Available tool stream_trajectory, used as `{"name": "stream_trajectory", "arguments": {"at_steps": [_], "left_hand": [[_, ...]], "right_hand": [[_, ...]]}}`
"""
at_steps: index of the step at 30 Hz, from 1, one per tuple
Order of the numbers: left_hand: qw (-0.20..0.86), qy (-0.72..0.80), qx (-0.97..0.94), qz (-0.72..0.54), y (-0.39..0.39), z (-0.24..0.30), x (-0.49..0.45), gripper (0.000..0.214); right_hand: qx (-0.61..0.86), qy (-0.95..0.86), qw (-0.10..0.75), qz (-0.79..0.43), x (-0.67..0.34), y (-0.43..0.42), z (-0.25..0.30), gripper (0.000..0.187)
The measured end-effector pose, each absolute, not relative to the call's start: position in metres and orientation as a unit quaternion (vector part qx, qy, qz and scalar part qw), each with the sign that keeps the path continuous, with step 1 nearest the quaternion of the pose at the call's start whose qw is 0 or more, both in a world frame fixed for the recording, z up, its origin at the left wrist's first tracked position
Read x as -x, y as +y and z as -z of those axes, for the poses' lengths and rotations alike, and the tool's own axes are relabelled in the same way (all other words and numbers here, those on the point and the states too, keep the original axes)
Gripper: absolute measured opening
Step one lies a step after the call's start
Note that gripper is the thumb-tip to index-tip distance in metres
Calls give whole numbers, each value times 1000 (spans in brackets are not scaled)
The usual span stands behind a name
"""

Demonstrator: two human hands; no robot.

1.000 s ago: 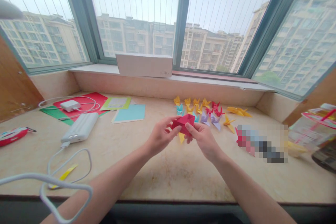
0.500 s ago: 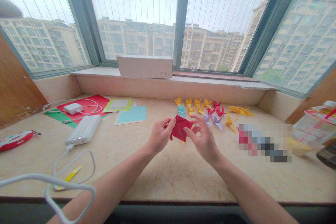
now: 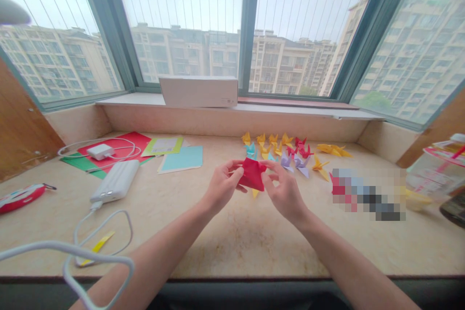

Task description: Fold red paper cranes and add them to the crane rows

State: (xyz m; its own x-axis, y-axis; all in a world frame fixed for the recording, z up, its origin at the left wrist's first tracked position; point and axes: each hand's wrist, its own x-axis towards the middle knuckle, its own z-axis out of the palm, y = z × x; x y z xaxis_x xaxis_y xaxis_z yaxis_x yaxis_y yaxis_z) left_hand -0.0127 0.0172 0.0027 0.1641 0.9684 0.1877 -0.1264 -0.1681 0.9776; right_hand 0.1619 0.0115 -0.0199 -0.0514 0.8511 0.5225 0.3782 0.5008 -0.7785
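Between my two hands, above the stone counter, is a small folded piece of red origami paper (image 3: 253, 174). My left hand (image 3: 225, 181) pinches its left side, thumb in front and fingers behind. My right hand (image 3: 284, 185) grips the right edge between thumb and fingertips. Just beyond the hands stand several folded paper cranes: yellow cranes (image 3: 274, 141), red cranes (image 3: 301, 147), lilac cranes (image 3: 301, 165) and a light blue crane (image 3: 250, 150). A bit of yellow paper (image 3: 255, 193) shows below the red piece, mostly hidden.
Left on the counter (image 3: 232, 247) lie red paper sheets (image 3: 132, 143), blue paper sheets (image 3: 183, 159), a white power bank (image 3: 116, 180), a charger (image 3: 100, 151) and a looped white cable (image 3: 125, 261). At right are a blurred-out patch (image 3: 366, 196) and a plastic container (image 3: 430, 169). A white box (image 3: 199, 92) stands on the sill.
The red paper has turned in my hands and shows a different face. My right fingers have closed in on its right edge. The view has shifted slightly.
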Motion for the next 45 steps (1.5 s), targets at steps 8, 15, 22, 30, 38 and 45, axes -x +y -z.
{"name": "stream_trajectory", "arguments": {"at_steps": [8, 15, 22, 30, 38, 45], "left_hand": [[529, 358, -532, -556, 21, -5, 17, 34], [504, 360, -544, -566, 26, 0, 20, 22], [486, 369, -589, -529, 24, -2, 20, 24], [498, 379, -570, -533, 21, -6, 20, 28], [541, 371, -501, -565, 25, -4, 22, 26], [562, 356, -525, -531, 27, 0, 20, 35]], "right_hand": [[408, -731, 535, -113, -170, 13, 16, 25], [344, -799, 492, 4, -172, 7, 11, 24], [346, -807, 478, 15, -173, 11, 15, 40], [346, -842, 393, 129, -180, 12, 14, 36], [288, -888, 329, 140, -177, 9, 9, 37], [259, -875, 376, 159, -174, 4, 6, 24]]}}
